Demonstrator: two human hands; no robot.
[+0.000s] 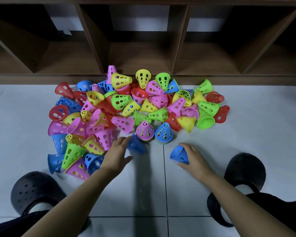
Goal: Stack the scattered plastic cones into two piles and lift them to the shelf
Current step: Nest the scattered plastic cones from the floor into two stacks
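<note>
Head view: two short piles are begun on the floor — most scattered cones lie loose, the shelf unfilled. A blurred blue cone is held by the left hand, another blue cone by the right hand.

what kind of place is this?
Probably a playroom or classroom storage corner: a heap of perforated plastic cones on a tiled floor, against a low wooden cubby shelf.

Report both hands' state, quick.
Left hand: at the blurred blue cone; grip cannot be told.
Right hand: grips the second blue cone.
</note>
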